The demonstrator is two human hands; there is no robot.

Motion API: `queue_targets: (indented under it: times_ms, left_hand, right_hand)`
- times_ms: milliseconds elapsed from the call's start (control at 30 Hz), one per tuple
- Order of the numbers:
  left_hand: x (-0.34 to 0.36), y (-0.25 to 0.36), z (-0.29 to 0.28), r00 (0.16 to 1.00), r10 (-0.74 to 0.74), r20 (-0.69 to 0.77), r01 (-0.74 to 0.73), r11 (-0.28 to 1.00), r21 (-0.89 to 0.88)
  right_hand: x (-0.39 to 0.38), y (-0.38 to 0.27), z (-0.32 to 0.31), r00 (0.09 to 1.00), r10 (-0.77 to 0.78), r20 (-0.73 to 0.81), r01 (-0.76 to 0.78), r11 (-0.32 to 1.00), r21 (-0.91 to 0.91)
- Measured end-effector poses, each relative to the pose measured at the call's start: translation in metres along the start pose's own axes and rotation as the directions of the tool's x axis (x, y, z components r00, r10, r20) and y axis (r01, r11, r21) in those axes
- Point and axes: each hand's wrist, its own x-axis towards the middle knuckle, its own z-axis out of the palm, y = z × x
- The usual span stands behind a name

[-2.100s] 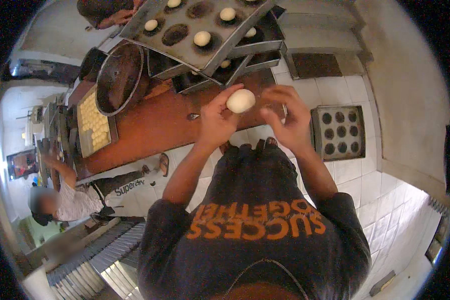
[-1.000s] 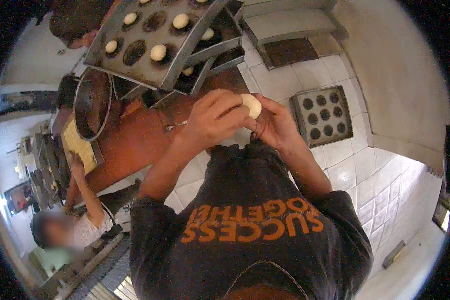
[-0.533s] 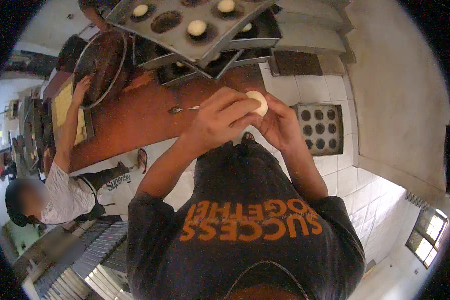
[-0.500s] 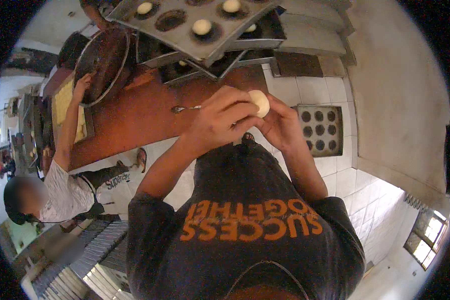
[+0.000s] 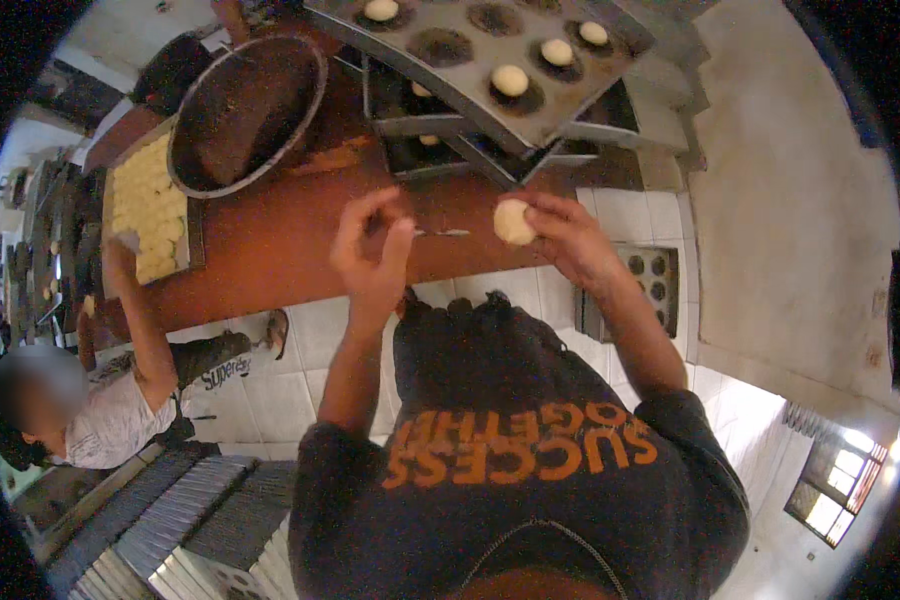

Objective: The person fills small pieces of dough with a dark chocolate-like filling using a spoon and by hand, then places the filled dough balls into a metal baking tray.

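Observation:
A pale round dough ball (image 5: 514, 222) sits in the fingers of my right hand (image 5: 573, 243), held above the brown table. My left hand (image 5: 368, 250) is apart from it, raised over the table's near edge with thumb and fingers spread and nothing visible between them. Just right of its fingertips lies a thin metal utensil (image 5: 442, 232), partly hidden and too blurred to name surely. Beyond my hands, a metal baking tray (image 5: 460, 75) with round hollows rests on stacked trays; several hollows hold dough balls such as this one (image 5: 510, 80).
A large dark basin (image 5: 245, 120) stands on the table (image 5: 270, 255) at left, beside a tray of many dough pieces (image 5: 150, 205). A co-worker (image 5: 100, 400) reaches toward that tray. Another moulded tray (image 5: 660, 290) is low at right, and stacked trays (image 5: 190, 510) stand at lower left.
My hands have come apart: the left moved left and let go of the dough ball, which stays in my right hand. The co-worker's hand went from the basin to the dough tray.

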Motion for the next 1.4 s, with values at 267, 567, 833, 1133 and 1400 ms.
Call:
queue_targets:
  times_ms: [267, 567, 833, 1133, 1400]
  left_hand:
    - [-0.060, -0.067, -0.080, 0.887, -0.398, -0.235, 0.373, 0.916, -0.145]
    - [-0.074, -0.079, -0.131, 0.875, -0.403, -0.269, 0.397, 0.915, -0.079]
    - [-0.078, -0.064, -0.127, 0.848, -0.448, -0.285, 0.447, 0.892, -0.074]
    - [-0.097, -0.066, -0.109, 0.761, -0.493, -0.422, 0.489, 0.863, -0.127]
    - [-0.073, -0.089, -0.185, 0.743, -0.410, -0.529, 0.462, 0.886, -0.038]
  right_hand:
    - [0.108, -0.136, 0.041, 0.523, -0.851, 0.043, 0.612, 0.340, -0.714]
    - [0.237, -0.114, -0.008, 0.750, -0.611, 0.255, 0.275, -0.063, -0.959]
    - [0.146, -0.081, 0.067, 0.518, -0.809, 0.276, 0.462, -0.007, -0.887]
    - [0.137, 0.148, -0.006, 0.928, -0.230, 0.292, 0.299, -0.007, -0.954]
    - [0.176, 0.190, -0.027, 0.901, -0.014, 0.433, 0.432, -0.064, -0.900]
